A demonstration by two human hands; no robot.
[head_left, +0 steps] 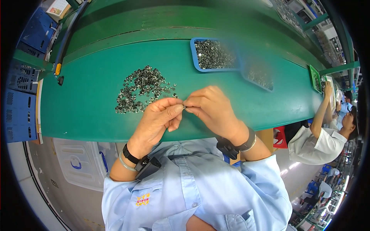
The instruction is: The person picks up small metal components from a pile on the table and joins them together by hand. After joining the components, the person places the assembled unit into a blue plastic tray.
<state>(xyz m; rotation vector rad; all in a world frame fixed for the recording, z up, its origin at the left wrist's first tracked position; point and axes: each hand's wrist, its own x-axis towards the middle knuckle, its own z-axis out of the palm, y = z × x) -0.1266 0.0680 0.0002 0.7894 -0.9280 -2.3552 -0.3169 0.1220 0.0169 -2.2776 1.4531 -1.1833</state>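
Note:
My left hand (163, 112) and my right hand (211, 109) meet at the near edge of the green tabletop. Thumb and forefinger of each are pinched together on one tiny dark metal part (184, 107); its exact kind is too small to make out. Just beyond my left hand spreads a loose pile of small black and silver metal parts (145, 82). Farther off, a blue tray (191, 52) holds many similar small parts. A second tray (259, 89) beside it, on the right, also has small parts in it and is blurred.
A green tray (315, 79) lies at the table's right end, where a co-worker in a white shirt (322, 144) reaches in. Blue crates (21, 115) stand along the left. A clear lidded bin (79, 163) sits on the floor, left of me. A green ledge (135, 40) runs behind the tabletop.

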